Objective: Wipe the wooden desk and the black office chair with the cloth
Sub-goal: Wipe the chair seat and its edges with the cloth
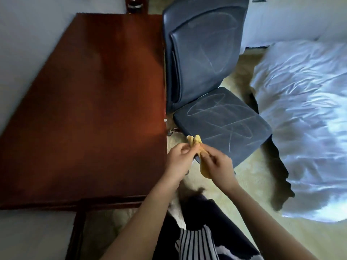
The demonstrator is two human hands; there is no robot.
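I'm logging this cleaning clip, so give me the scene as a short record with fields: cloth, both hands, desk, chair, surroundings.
cloth: yellow, bunched, held by both hands near the seat's front corner
left hand: pinches the cloth's upper part
right hand: grips the cloth lower down
wooden desk: reddish-brown top, left of the chair
office chair: dark, with pale streak marks on seat and backrest
surroundings: bed with white sheet on the right; pale carpet underfoot

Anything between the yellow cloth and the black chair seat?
Nothing visible. The left hand and right hand hold the yellow cloth at the near corner of the black chair seat; nothing lies on it.
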